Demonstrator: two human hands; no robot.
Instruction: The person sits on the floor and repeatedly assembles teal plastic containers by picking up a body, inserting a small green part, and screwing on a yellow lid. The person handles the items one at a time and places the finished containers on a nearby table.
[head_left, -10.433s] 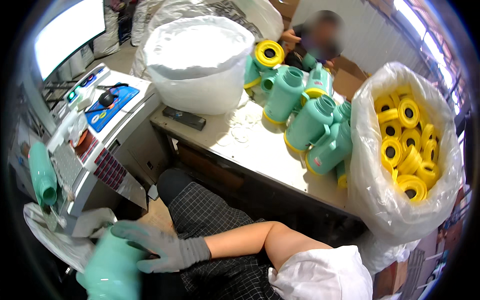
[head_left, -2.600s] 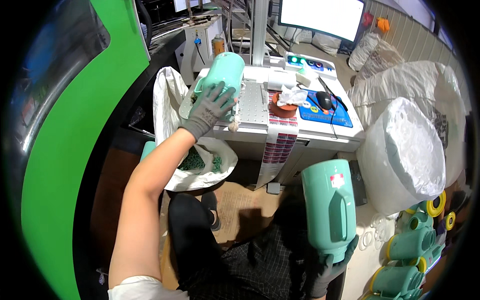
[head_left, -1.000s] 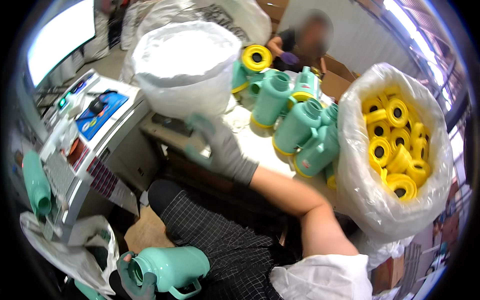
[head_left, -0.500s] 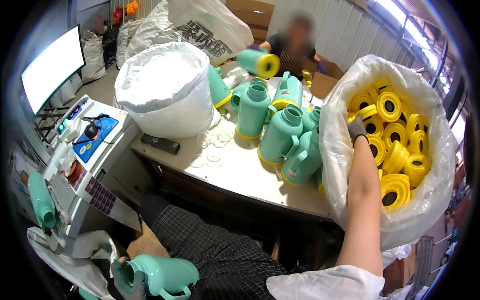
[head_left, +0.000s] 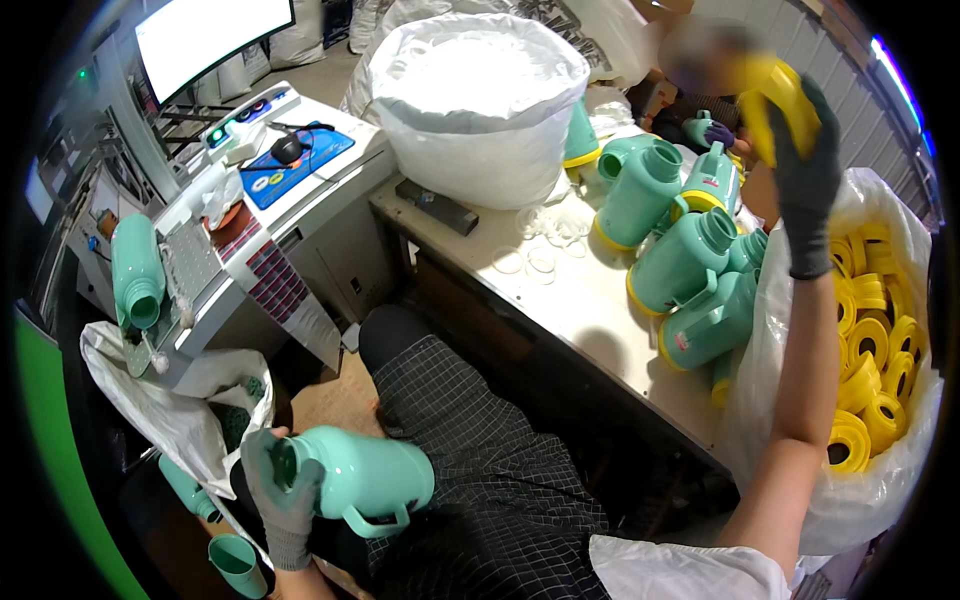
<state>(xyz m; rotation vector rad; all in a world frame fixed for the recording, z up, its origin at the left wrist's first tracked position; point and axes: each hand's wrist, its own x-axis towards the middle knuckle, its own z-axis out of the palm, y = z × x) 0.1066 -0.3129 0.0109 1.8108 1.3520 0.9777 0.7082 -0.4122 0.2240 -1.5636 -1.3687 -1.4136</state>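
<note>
My left hand [head_left: 283, 497], in a grey glove, is closed round the mouth end of a mint-green thermos jug body [head_left: 372, 470]. The jug lies sideways across my lap, its handle toward me and no yellow base on its far end. Raised high at the right, my gloved right hand [head_left: 812, 165] grips a round yellow base ring [head_left: 768, 95], partly hidden by the fingers. Below that arm, a clear plastic sack [head_left: 780, 420] holds several more yellow base rings [head_left: 865, 342].
Several green jugs with yellow bases [head_left: 678, 262] stand or lean on the white table [head_left: 600, 345], beside thin white rings [head_left: 540, 260]. A white sack [head_left: 475, 150] sits behind them. A co-worker's purple glove [head_left: 718, 134] shows beyond. At left is a bench with a blue mat [head_left: 310, 165].
My right hand has risen out of the yellow parts sack with a base ring. My left hand still holds the jug on my lap. The view has turned leftward and down.
</note>
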